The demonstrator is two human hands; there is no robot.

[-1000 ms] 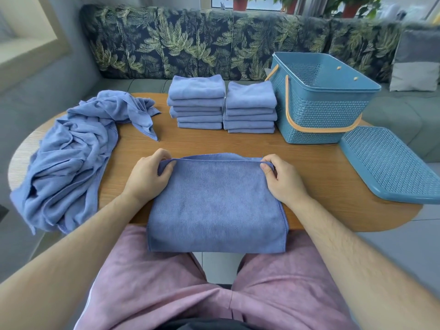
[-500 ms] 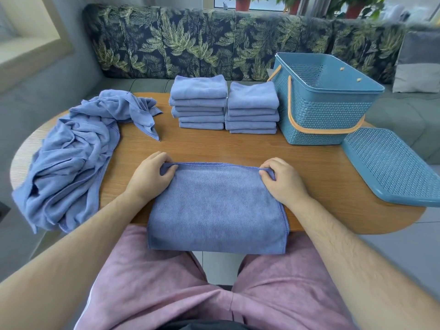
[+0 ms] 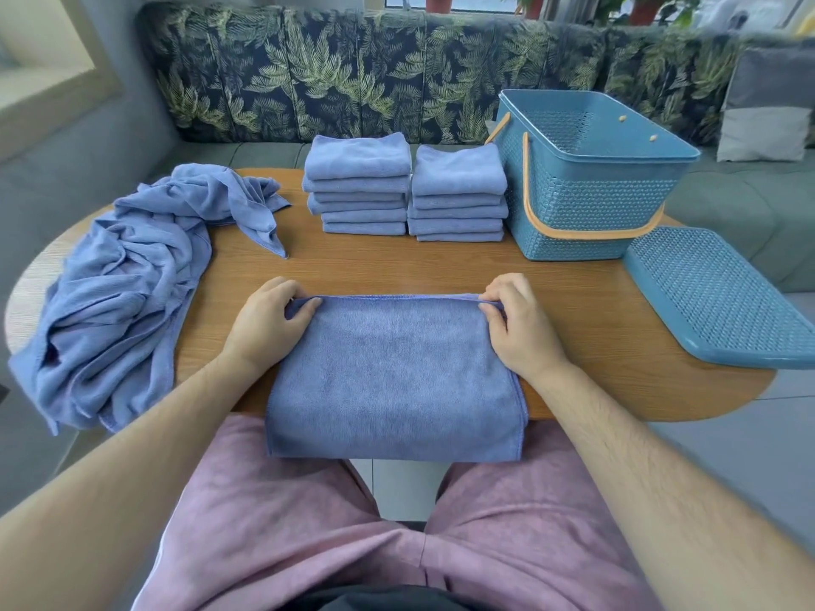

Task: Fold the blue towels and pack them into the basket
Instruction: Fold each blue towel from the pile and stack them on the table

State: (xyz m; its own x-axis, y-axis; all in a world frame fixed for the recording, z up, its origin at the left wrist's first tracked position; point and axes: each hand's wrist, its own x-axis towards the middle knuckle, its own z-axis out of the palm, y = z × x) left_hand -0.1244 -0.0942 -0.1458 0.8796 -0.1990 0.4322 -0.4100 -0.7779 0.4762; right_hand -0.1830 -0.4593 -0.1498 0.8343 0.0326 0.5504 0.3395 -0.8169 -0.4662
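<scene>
far edge: a second ago the 12 o'clock edge of the towel (image 3: 392,381) bowed up in a shallow arc between your hands. Now it runs straight and taut, and it lies a little nearer 6 o'clock on the table (image 3: 397,266).
left hand (image 3: 264,332): you have drawn it slightly toward 6 o'clock with the corner it pinches, and your thumb now lies flatter on the cloth.
right hand (image 3: 522,330): it has come back the same small way toward 6 o'clock with its corner.

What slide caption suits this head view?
Left hand and right hand pinch the blue towel at its far edge; folded stacks and basket stand behind.
</scene>
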